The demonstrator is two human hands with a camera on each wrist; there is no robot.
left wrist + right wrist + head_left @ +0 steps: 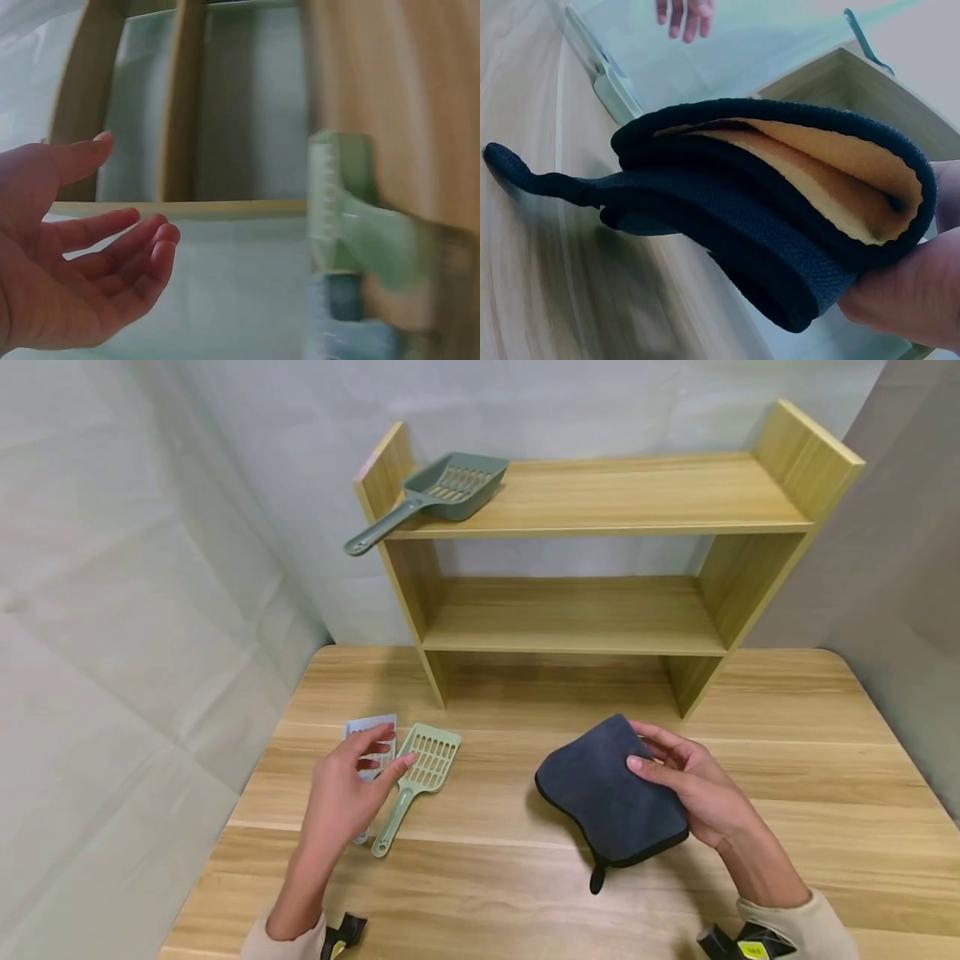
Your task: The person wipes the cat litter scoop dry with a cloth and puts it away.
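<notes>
My right hand (701, 793) pinches a folded dark blue cloth (611, 789), thumb on top, above the table. The cloth has black edging and a small hanging loop; tan lining shows inside the folded cloth (870, 172) in the right wrist view. On the left, my left hand (341, 789) hovers over two slotted litter scoops, fingers relaxed and holding nothing. It partly hides the light blue litter scoop (384, 721); the green litter scoop (401, 810) lies just right of it. Both scoops are blurred in the left wrist view, apart from the left hand (90, 270).
A wooden shelf unit (577, 614) stands at the table's back. A grey-green litter scoop (476, 510) rests on its top board at the left, handle jutting past the front edge. Pale fabric (112, 610) hangs behind and beside the wooden table (487, 877).
</notes>
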